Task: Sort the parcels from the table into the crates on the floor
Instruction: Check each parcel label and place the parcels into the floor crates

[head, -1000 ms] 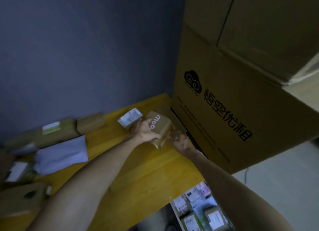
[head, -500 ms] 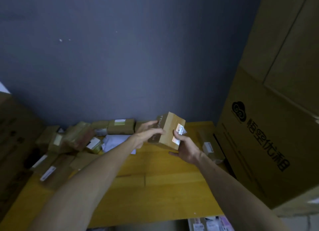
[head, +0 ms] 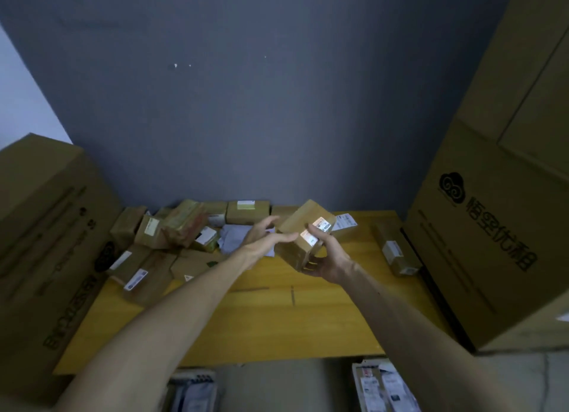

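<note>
Parcel (head: 303, 236) is up and off the table (head: 277, 319)! A second ago it sat at the far right corner, tucked against the big carton (head: 492, 227), with both hands on it. It has come up and across, and now hangs above the far edge, just right of the middle, clear of the wood.

It has been turned, too. The printed face that showed on top is gone from view, and the white label (head: 320, 227) now faces the person. The right hand (head: 329, 257) cradles it from below, fingers curled under the bottom and thumb pressed beside the label.

The left hand (head: 266, 237) is easing off. Half a second ago it wrapped over the top; now its fingers are out fairly straight, tips just touching the left face. So the right hand looks to be taking the weight alone.

I read this as the label check: the pick is done and the choice of crate is next. Past the near edge show the left crate (head: 192, 376) and the right crate (head: 355, 377), both with packets inside. The pile (head: 172, 236) at the far left corner and a long box (head: 395, 251) by the right edge are still waiting, so there's plenty left to sort.
</note>
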